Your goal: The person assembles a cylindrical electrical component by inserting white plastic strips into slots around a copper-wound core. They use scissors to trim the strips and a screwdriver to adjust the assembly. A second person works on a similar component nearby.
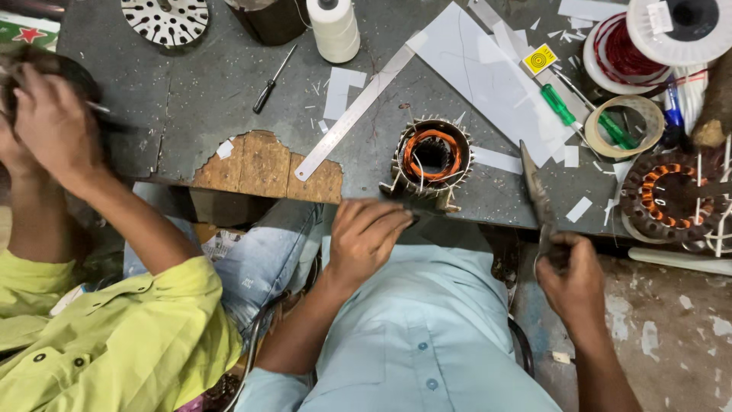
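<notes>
The left hand (364, 235) curls closed at the table (229, 76) edge below the wound stator (431, 156), seemingly steadying it (contact unclear), while the right hand (568, 271) is clamped on pliers (538, 194).

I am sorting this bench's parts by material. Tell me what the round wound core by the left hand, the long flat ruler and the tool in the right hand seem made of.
Round wound core: dull grey stacked metal, likely steel, with glossy orange coils that look like enamelled copper wire.
Long flat ruler: thin, brushed silvery metal, probably steel.
Dark pliers-like tool in the right hand: dark, worn metal, possibly steel.
The left hand rests just below the core.
</notes>
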